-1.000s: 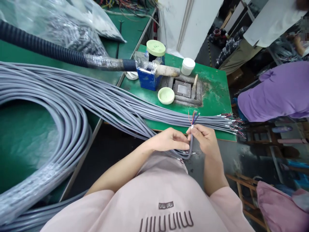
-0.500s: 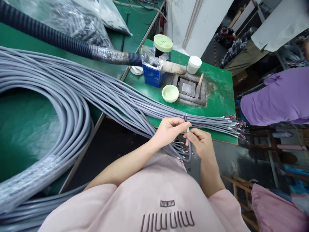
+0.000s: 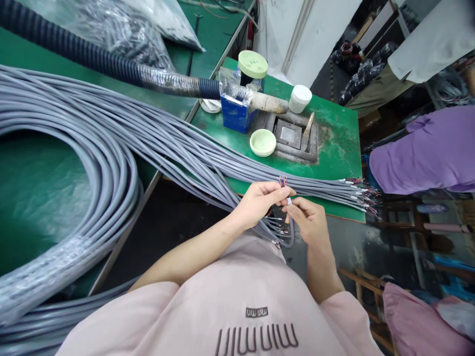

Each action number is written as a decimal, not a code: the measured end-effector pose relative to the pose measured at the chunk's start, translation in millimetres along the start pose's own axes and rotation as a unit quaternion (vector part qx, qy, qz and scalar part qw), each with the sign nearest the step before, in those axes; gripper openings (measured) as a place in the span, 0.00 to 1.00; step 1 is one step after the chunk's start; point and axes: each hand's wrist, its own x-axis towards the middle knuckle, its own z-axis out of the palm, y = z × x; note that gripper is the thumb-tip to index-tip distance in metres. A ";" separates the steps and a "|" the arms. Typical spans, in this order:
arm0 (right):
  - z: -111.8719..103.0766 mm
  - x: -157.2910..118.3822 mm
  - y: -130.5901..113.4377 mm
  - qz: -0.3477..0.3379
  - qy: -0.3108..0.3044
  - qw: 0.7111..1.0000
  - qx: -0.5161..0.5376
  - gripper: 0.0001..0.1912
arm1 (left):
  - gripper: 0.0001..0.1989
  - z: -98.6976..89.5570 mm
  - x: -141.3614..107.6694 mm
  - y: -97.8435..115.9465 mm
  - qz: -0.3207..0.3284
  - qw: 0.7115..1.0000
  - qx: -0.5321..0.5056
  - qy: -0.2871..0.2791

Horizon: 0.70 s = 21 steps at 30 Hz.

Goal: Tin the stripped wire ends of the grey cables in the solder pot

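Note:
Just in front of my body, a grey multi-core cable (image 3: 292, 233) bends upward, its end between my two hands. My left hand (image 3: 261, 198) pinches the thin coloured wires (image 3: 283, 181) that fan out of that end. Lower down, my right hand (image 3: 307, 217) has its fingers closed on the grey jacket by a white band (image 3: 289, 200). Other cable ends with bared wires hang below my hands. Behind them, a long bundle of grey cables (image 3: 326, 187) lies along the bench edge, stripped ends to the right.
A square metal-lined pot (image 3: 290, 134) with a scraper (image 3: 308, 129) is set in the green bench (image 3: 336, 143). Near it are a pale green lid (image 3: 262, 143), a white tub (image 3: 300, 99) and a ribbed hose (image 3: 92, 62) on a blue box (image 3: 235, 116). A person in purple (image 3: 426, 148) is at right.
The wire tips above my left fingers now stand more spread out. My left fingers have shifted slightly; both hands stay in nearly the same place on the cable.

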 end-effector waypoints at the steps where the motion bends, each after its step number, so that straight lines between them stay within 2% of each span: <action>1: 0.1 0.1 0.1 0.001 0.000 1.000 0.001 0.12 | 0.15 -0.1 0.0 -0.1 0.001 1.000 -0.001 0.001; 9: 0.2 0.5 2.9 0.002 0.006 1.000 0.008 0.13 | 0.16 3.2 -1.1 1.5 0.019 0.999 0.027 -0.004; 15: 0.7 0.1 2.8 0.002 0.011 1.000 -0.001 0.15 | 0.14 3.9 -0.7 -2.0 0.025 0.999 0.032 0.025; 21: 1.0 0.8 2.9 0.009 0.013 1.000 0.007 0.14 | 0.16 3.6 0.9 -3.9 0.027 0.999 0.022 0.029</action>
